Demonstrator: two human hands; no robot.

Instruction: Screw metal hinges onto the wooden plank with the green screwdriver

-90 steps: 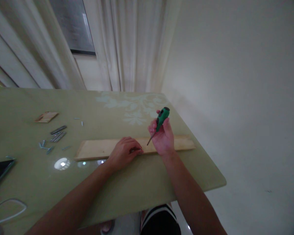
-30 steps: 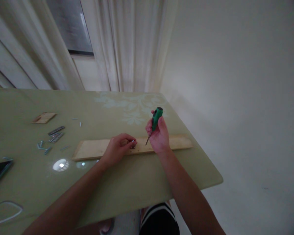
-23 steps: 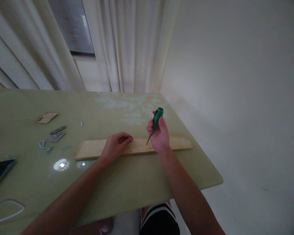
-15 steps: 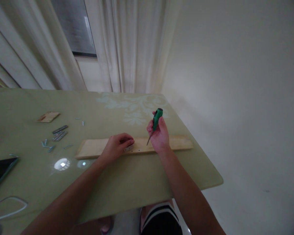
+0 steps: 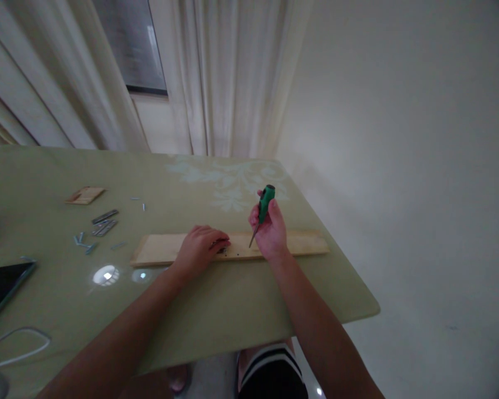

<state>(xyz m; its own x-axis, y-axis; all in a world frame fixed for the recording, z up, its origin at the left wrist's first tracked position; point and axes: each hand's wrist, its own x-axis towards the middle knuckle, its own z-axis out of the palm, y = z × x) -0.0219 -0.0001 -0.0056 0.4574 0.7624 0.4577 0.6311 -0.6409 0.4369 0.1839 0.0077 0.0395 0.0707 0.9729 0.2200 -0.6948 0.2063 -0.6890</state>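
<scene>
Pale wood plank (image 5: 162,250) lies flat on the table (image 5: 233,310), under both hands. The left hand (image 5: 199,248), fingers curled nearly closed, pins a small metal fitting (image 5: 223,250) to it. Just to its right, the right hand (image 5: 270,235) is fisted around a green screwdriver (image 5: 266,200), tip off the wood. The fitting seems to be in seating, driver unengaged; engaging calls for a short dip leftward. The table edge runs close beyond the right hand, with more room leftward and loose hardware (image 5: 102,224) well apart.

The room is dim, and the picture is soft and grainy. Two bright reflections glare on the glossy table (image 5: 220,313) toward its left. The curtains (image 5: 233,77) blur and bend toward the edges; the corners darken.
</scene>
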